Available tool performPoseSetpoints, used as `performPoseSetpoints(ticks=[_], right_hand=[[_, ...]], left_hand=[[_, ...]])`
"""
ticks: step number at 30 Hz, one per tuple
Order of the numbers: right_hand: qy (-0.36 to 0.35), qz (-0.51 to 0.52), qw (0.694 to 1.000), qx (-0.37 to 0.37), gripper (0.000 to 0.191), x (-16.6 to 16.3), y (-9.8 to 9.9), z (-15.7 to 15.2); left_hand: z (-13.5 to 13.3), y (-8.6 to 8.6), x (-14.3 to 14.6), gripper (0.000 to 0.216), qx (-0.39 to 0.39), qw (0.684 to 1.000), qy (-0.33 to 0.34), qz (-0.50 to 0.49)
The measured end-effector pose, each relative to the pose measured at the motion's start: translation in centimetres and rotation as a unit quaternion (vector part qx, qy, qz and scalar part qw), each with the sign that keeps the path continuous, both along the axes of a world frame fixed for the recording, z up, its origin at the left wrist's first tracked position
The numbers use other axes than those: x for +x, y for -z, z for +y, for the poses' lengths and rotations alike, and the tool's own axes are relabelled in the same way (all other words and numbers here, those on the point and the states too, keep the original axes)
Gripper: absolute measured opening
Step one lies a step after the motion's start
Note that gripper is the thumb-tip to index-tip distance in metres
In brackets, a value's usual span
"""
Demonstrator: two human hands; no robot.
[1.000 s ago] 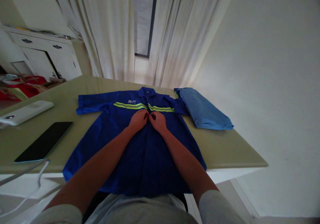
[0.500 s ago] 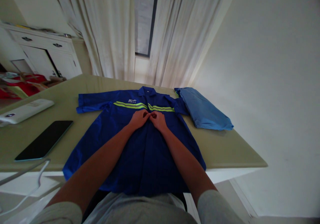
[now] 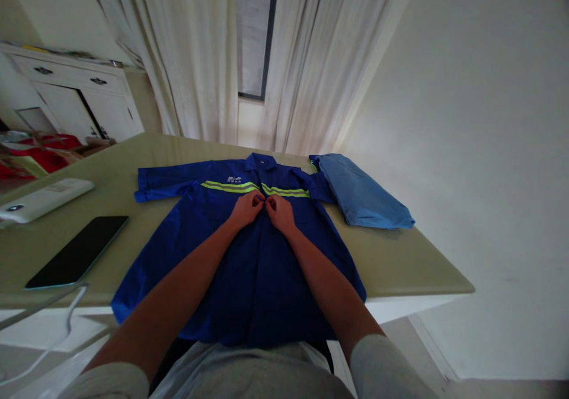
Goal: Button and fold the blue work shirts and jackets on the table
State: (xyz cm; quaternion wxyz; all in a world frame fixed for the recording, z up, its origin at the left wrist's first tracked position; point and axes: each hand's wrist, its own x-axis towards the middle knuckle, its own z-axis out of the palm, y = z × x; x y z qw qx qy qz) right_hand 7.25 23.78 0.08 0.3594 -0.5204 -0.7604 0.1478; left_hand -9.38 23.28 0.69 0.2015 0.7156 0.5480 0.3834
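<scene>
A dark blue work shirt (image 3: pixel 235 257) with yellow-green reflective stripes lies face up, collar away from me, its hem hanging over the table's near edge. At the front opening, just below the chest stripe, my left hand (image 3: pixel 248 208) pinches the shirt's fabric. Right beside it my right hand (image 3: pixel 280 212) is closed in a pinch on the other side of the opening. The fingertips of both hands nearly meet. Any button between them is too small to make out.
Folded lighter blue clothing (image 3: pixel 364 194) lies on the table (image 3: pixel 409 262) by the shirt's right sleeve. To the left are a black-screened phone (image 3: pixel 77 251), a white device (image 3: pixel 48 198) and a cable (image 3: pixel 69 322). Curtains and a white cabinet (image 3: pixel 89 99) stand behind.
My fingertips have come slightly apart at the shirt's opening; both hands stay at the same spot. The shirt lies as before, and the view has shifted very slightly.
</scene>
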Motion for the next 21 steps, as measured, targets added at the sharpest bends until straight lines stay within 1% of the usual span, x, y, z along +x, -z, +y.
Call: performPoseSetpoints(ticks=[2,7,12,14,16,19,21], right_hand=[[0.0,0.031,0.999,-0.013,0.012,0.1,0.0,0.3],[0.007,0.086,0.993,-0.085,0.011,0.3,-0.2,1.1],[-0.013,0.106,0.989,-0.103,0.015,0.5,-0.2,1.1],[-0.006,0.11,0.989,-0.102,0.017,0.5,-0.1,1.0],[0.011,0.1,0.991,-0.09,0.019,0.5,-0.1,0.8],[0.027,0.061,0.997,-0.047,0.023,0.5,-0.4,0.4],[0.023,0.016,0.999,-0.016,0.025,0.6,-0.8,-0.1]], left_hand=[[0.0,-0.4,0.1,0.019,-0.004,0.999,0.001,0.037],[-0.5,-1.2,0.3,0.027,0.0,0.992,0.021,0.121],[-1.5,-1.5,0.4,0.021,0.054,0.97,0.007,0.236],[-1.7,-1.4,0.6,0.02,0.075,0.966,0.011,0.248],[-1.6,-1.2,0.6,0.021,0.08,0.965,0.009,0.248],[-1.2,-0.6,0.5,0.027,0.069,0.966,0.0,0.249],[-0.8,-0.1,0.3,0.027,0.066,0.967,0.004,0.247]])
